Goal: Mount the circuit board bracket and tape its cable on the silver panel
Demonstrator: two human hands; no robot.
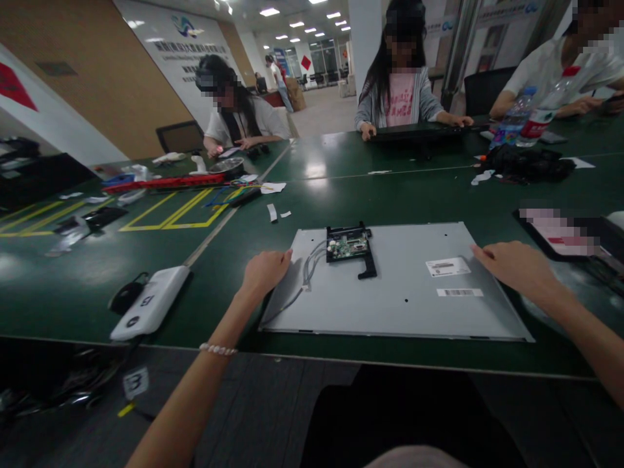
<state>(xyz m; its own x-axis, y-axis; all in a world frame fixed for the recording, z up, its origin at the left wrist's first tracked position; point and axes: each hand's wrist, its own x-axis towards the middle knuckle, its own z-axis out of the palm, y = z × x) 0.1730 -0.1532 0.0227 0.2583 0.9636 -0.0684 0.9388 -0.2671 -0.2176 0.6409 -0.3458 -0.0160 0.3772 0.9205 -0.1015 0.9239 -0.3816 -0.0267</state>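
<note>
- The left hand [266, 270] is at the near-left side edge of the metal panel [390, 309], fingers curled and thumb toward the rim; the fingertips are partly hidden, so I cannot tell whether it pinches the edge or only rests there.
- The right hand [517, 266] is at the opposite side edge, fingers bent and thumb pointing inward along the rim; whether it grips cannot be told either.
- The panel lies between the two hands on the green table [336, 198], its plain grey back facing up.
- Nearer the left hand, toward the panel's far edge, a small circuit board [347, 247] sits in a black bracket [368, 268].
- Grey wires [307, 265] run from the board down toward the left hand's side of the panel.
- Just inward of the right hand are a white label [447, 267] and, below it, a barcode sticker [459, 292].
- A beaded bracelet [218, 350] circles the left wrist.
- Left of the left hand lies a white box [151, 302] with a black round object [127, 296] beside it.
- Beyond the left hand are paper scraps [272, 212] and a long red strip [166, 183].
- Beyond the right hand, to its right, is a dark-framed screen [560, 235]; farther off stands a red-capped bottle [536, 123].
- Across from the hands, a person in a pink shirt [400, 97] touches a dark slab [414, 132].
</note>
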